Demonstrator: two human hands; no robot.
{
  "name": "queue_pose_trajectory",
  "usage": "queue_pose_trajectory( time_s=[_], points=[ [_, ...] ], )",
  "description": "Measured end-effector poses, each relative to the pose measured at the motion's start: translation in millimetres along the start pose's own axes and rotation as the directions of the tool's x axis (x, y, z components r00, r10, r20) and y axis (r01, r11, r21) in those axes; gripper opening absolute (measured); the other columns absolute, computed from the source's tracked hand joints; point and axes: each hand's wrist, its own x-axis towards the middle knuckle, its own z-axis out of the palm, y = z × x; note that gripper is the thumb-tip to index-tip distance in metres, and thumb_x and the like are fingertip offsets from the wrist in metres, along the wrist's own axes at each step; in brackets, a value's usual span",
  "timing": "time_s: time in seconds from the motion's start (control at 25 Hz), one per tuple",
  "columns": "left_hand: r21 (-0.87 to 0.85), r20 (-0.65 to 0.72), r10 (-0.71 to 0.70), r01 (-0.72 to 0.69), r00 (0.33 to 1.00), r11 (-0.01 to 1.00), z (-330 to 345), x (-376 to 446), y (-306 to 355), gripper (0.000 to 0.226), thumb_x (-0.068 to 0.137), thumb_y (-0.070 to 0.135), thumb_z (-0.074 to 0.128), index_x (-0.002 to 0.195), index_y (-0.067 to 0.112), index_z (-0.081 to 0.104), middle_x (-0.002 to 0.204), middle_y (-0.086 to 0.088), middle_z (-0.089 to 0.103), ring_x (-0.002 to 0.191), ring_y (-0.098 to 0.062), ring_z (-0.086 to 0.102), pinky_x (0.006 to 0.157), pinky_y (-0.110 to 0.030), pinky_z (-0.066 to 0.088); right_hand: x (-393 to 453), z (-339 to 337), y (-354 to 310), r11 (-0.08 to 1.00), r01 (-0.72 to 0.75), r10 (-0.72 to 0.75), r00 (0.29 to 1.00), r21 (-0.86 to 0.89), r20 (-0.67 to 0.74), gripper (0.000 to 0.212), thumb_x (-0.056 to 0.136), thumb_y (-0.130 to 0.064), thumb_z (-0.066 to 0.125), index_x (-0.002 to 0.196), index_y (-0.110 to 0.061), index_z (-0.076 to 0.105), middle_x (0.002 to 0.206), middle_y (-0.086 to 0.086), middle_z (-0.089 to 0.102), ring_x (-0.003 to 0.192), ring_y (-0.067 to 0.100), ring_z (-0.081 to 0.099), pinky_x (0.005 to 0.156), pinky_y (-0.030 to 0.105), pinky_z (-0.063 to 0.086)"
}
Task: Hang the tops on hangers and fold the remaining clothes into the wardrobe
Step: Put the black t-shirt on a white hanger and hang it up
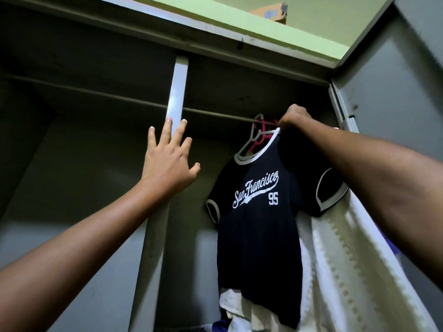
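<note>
A navy T-shirt (259,236) with white lettering is held up inside the wardrobe (96,68), close under the rail (211,114) on the right side. It is carried on a white hanger (254,135), whose hook appears to reach the rail, though whether it is fully seated cannot be told. The right hand (293,116) is clenched at the shirt's shoulder, where collar and hanger arm are pinched between the fingers. The left hand (167,159) is released, its fingers spread and laid against the grey upright post (177,92); nothing is grasped by it. A red hanger (261,134) is seen just behind the white one, and a pale cream garment (354,259) is hung beside the shirt toward the door (395,80).

The hanging step is judged to be in hand and nearly finished for this top. For the next move, the hook must be confirmed over the rail before the pinch is let go, and the shirt's shoulder should be settled evenly so that it is not dragged off the hanger.
</note>
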Motion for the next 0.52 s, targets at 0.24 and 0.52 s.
queue_pose_trajectory(
  time_s=[0.24, 0.52],
  points=[
    [-0.014, 0.009, 0.013, -0.013, 1.000, 1.000, -1, -1, 1, 0.064, 0.092, 0.053, 0.037, 0.144, 0.016, 0.030, 0.158, -0.006, -0.006, 0.144, -0.029, -0.015, 0.114, -0.052, -0.001, -11, 3, -8, 0.996, 0.049, -0.052, 0.998, -0.071, -0.035, 0.022, 0.086, -0.012, 0.063, 0.106, -0.004, 0.065, 0.112, 0.013, 0.063, 0.106, 0.027, 0.061, 0.075, 0.031, 0.044],
    [-0.045, 0.000, 0.016, -0.016, 1.000, 0.999, 3, -1, 0, 0.061, 0.091, 0.052, 0.040, 0.140, 0.015, 0.036, 0.159, -0.006, -0.003, 0.144, -0.030, -0.014, 0.114, -0.053, 0.000, -21, 9, -18, 0.987, 0.081, -0.085, 0.996, -0.137, -0.028, 0.018, 0.089, -0.010, 0.059, 0.105, -0.005, 0.064, 0.110, 0.012, 0.064, 0.104, 0.026, 0.061, 0.073, 0.031, 0.044]
  ],
)
